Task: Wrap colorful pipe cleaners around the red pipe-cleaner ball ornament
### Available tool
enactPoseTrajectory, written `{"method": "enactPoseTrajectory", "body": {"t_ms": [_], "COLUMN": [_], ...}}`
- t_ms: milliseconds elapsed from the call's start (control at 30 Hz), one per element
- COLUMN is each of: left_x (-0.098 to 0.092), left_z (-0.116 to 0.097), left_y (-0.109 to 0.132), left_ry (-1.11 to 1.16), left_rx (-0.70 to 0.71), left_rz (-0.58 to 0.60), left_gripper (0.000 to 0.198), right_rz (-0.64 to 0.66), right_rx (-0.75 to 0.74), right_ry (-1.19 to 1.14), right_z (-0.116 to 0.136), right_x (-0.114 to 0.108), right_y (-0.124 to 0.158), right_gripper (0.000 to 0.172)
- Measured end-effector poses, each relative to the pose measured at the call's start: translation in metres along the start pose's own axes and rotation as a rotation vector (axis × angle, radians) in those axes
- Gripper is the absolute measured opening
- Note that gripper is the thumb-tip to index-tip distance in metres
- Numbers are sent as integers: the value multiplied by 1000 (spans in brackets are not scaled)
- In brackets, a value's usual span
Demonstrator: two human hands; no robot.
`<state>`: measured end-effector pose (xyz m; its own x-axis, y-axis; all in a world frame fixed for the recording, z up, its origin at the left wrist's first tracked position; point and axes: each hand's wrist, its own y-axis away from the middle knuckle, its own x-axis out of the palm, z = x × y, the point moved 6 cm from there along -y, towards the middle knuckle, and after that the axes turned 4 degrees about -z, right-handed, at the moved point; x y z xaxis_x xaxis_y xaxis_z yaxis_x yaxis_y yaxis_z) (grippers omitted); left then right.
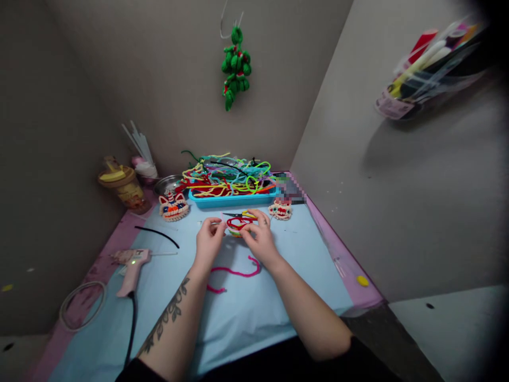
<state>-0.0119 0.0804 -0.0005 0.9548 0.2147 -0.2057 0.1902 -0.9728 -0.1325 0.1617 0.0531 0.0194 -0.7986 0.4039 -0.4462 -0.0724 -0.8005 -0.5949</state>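
Observation:
My left hand [210, 239] is closed in a pinch at the left side of a small red, yellow and green pipe-cleaner piece [235, 232]. A thin pale pink bit shows at its fingertips, too small to name. My right hand [260, 237] is closed, with thumb and fingers on the right side of the same piece. Scissors [234, 215] with dark blades and yellow handles show just behind it, by my right fingers; whether they are held I cannot tell. Nearer me, a curved magenta pipe cleaner [238, 274] lies on the blue cover, partly behind my left forearm.
A blue tray [234, 201] heaped with colourful pipe cleaners stands at the back. Two lion-face pieces [174, 207] [280, 210] flank it. At left are a pink glue gun [135, 268] with its cord, a black pipe cleaner [158, 234] and a lidded cup [126, 188].

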Motion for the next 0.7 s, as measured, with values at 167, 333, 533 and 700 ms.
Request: {"method": "enactPoseTrajectory", "body": {"t_ms": [167, 333, 533, 700], "left_x": [-3, -5, 11, 11], "left_z": [16, 12, 0, -7], "left_y": [-7, -6, 2, 6], "left_ry": [271, 212, -65, -367], "left_rx": [-259, -237, -25, 172], "left_rz": [-37, -14, 264, 244], "left_gripper": [49, 38, 19, 15], "right_rz": [76, 48, 8, 57], "right_rx": [-88, -66, -36, -54], "right_ry": [48, 65, 56, 52], "right_z": [5, 4, -2, -3], "right_x": [6, 4, 2, 8], "right_y": [2, 1, -1, 1], "right_gripper": [14, 15, 15, 14]}}
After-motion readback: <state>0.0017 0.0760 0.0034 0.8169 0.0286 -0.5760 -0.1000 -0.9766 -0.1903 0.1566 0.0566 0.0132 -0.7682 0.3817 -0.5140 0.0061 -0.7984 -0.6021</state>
